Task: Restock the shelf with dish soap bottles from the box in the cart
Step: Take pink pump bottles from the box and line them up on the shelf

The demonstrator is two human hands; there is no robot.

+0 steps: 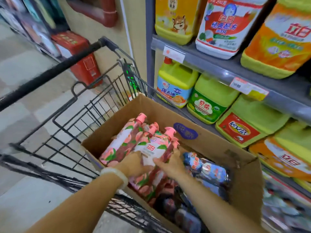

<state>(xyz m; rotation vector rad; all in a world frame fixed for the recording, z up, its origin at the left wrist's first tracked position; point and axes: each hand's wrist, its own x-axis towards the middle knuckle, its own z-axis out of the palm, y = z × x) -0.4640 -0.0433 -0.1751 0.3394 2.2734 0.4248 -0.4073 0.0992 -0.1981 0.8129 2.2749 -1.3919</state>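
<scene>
An open cardboard box [210,143] sits in a black wire cart [70,125]. Inside lie pink peach-print dish soap bottles with pink pump tops; several are stacked toward the box's far left [127,140]. My left hand [134,163] and my right hand [170,163] both grip the base of the topmost pink bottle [156,148], one on each side. A blue-labelled bottle [207,167] lies to the right of my hands. More bottles lie deeper in the box, partly hidden by my arms.
A grey shelf unit [218,68] stands to the right, packed with big yellow-green and orange detergent jugs [210,101] and price tags [242,84]. The cart handle [50,73] crosses the upper left. A red box [79,54] stands on the tiled floor beyond.
</scene>
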